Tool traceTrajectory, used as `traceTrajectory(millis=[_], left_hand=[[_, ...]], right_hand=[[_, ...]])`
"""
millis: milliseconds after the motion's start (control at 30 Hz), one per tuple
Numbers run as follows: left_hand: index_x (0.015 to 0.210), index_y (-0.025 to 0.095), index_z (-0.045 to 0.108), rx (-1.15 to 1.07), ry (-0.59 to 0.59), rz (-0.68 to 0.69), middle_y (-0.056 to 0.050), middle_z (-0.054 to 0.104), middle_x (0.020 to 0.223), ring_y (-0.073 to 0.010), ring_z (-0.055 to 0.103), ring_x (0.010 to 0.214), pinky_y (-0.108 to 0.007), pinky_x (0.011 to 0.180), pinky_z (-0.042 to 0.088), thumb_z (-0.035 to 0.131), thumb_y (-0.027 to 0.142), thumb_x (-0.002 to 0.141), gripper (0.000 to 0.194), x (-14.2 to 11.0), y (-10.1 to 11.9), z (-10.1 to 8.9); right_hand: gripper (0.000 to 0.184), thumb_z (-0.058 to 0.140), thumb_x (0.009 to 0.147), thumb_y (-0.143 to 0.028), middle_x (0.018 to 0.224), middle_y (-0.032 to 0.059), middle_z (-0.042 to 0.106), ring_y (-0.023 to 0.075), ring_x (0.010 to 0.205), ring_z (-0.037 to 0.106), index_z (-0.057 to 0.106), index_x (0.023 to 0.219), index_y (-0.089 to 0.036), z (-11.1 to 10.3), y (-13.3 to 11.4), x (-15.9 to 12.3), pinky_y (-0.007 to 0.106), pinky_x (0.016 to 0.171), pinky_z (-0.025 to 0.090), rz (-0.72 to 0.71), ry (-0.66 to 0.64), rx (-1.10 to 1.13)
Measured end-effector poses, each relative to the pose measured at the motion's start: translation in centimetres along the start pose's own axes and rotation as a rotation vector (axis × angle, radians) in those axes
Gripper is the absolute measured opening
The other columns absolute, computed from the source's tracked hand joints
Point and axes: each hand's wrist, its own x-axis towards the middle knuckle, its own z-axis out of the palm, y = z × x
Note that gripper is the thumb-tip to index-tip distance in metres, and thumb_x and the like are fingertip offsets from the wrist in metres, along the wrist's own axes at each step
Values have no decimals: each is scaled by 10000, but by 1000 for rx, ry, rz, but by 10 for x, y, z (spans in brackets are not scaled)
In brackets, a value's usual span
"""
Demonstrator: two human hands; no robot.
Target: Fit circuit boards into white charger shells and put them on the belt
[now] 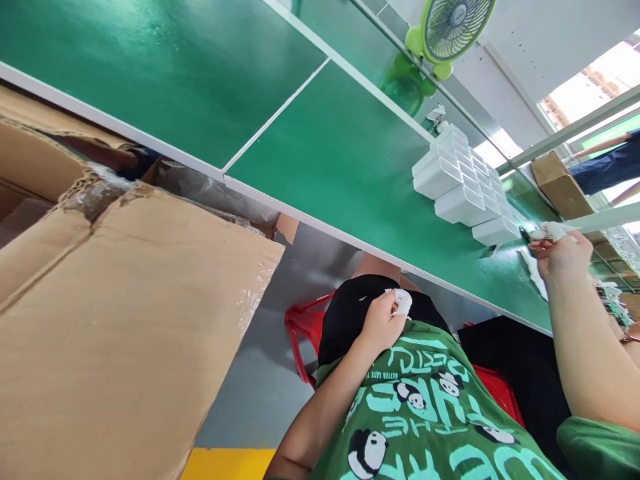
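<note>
My left hand [383, 323] rests in my lap, closed around a crumpled white cloth [403, 303]. My right arm reaches across the green table [345, 153], and my right hand [564, 257] is closed at its far right part, with a white crumpled cloth [556, 231] in the fingers. A small dark piece shows by those fingertips, too little to name. Just left of that hand stand several white plastic boxes [463, 190] grouped in rows on the table. A white strip [533, 273] lies under the right wrist.
A large cardboard box [125, 333] stands at the left, against the table's edge. A green fan [457, 27] is behind the table's rail. Another person's dark clothing [607, 167] and a carton [560, 187] appear at the right. I sit on a red stool [305, 333].
</note>
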Motion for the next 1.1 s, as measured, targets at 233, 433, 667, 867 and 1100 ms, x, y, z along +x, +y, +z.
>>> traceTrajectory(millis=[233, 433, 667, 867, 1100], left_hand=[[970, 143, 645, 15, 20, 30, -21, 646, 866, -154, 622, 760, -335, 735, 543, 616, 362, 967, 221, -3, 0, 2], [957, 143, 649, 65, 31, 66, -24, 658, 873, -156, 632, 776, -331, 739, 545, 585, 341, 985, 210, -4, 1, 5], [972, 141, 649, 223, 32, 122, -25, 661, 872, -153, 636, 761, -324, 721, 547, 586, 345, 985, 213, -3, -1, 12], [943, 163, 653, 434, -65, 393, -60, 688, 802, -170, 634, 710, -299, 644, 522, 446, 200, 984, 215, 0, 50, 29], [1159, 176, 584, 650, -301, 903, -108, 744, 946, -214, 692, 801, -342, 718, 557, 491, 165, 935, 242, 50, 143, 63]], right_hand=[[310, 543, 721, 106, 461, -11, 532, 100, 399, 463, 607, 566, -155, -24, 1, 6, 217, 417, 375, -63, -41, -57], [298, 540, 743, 99, 467, 1, 551, 111, 411, 480, 620, 599, -149, -34, 22, 5, 237, 443, 372, -14, -60, -44], [326, 473, 799, 103, 486, -15, 548, 93, 405, 471, 569, 629, -157, -39, 29, 24, 234, 453, 357, 37, -63, -1], [269, 516, 820, 78, 508, -37, 561, 84, 412, 460, 588, 696, -150, -47, 16, 43, 225, 452, 366, 31, -82, 57], [126, 699, 826, -238, 617, -13, 631, 90, 474, 500, 617, 759, -168, -37, 12, 62, 235, 504, 427, -76, -311, 74]])
